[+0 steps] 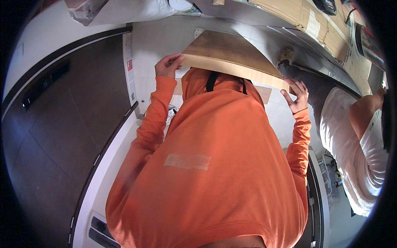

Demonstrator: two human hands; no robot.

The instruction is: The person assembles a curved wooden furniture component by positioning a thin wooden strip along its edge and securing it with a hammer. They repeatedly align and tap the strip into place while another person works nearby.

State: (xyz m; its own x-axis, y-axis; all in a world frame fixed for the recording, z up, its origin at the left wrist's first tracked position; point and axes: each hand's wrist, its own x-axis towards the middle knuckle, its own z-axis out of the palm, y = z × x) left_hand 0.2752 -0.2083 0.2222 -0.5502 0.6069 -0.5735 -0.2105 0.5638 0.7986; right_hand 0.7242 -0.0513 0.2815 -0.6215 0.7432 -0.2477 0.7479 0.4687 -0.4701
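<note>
A brown wooden board [229,46] with a thick pale front edge lies across in front of my body, at the upper middle of the view. At its left end my left hand [168,66] is closed, thumb and fingers on the corner. My right hand [296,95] is at the right end of the pale edge, its fingers stretched and apart and the thumb held away. The fingertips there seem to touch the board's end. Both of my arms are in orange sleeves. Another piece of light wood [263,94] shows below the board, mostly hidden by my orange top.
To the right, close by, is another person in a white shirt [341,136] and dark trousers, one foot near the board's right end. A large dark door-like panel [62,120] fills the left. Cardboard [289,16] and tools are at the upper right, and a white bag [140,10] at the top.
</note>
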